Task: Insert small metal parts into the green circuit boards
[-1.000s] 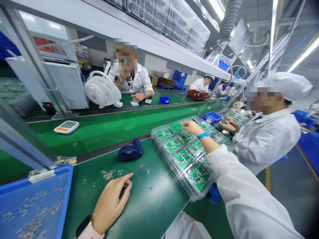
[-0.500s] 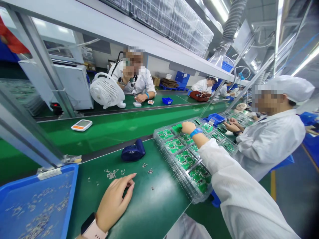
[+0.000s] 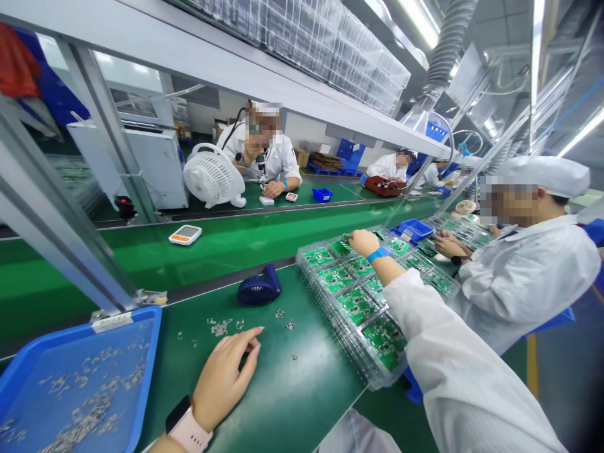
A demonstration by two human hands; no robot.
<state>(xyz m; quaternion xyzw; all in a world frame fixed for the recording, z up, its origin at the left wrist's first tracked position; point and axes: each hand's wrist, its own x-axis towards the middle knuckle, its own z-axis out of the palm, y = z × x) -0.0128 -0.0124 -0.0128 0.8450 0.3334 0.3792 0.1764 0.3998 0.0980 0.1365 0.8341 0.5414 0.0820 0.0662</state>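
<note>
My left hand (image 3: 228, 372), with a watch on the wrist, rests on the green table (image 3: 283, 402). Its fingers are loosely bent and the thumb stands apart, with nothing visible between them. Just beyond it lies a loose group of small metal clips (image 3: 220, 328), and a few more are scattered to the right. My right hand (image 3: 364, 242) reaches over a clear plastic tray (image 3: 330, 336) of green circuit boards. At the tray's far row, its closed fingers grip the edge of a circuit board (image 3: 340, 248); the fingertips are partly hidden.
A blue tray (image 3: 150, 371) of many metal clips stands at left. A dark blue handheld fan (image 3: 258, 288) lies behind the clips. Past the table edge runs a green belt (image 3: 226, 242) carrying a white-and-orange device (image 3: 185, 234). A co-worker (image 3: 523, 270) sits at right, beside a blue bin (image 3: 415, 229).
The view has shifted slightly, moving the scene right and down. Along the belt, the white-and-orange device has moved right. The board at my right fingers looks more tilted; my left hand stays in place.
</note>
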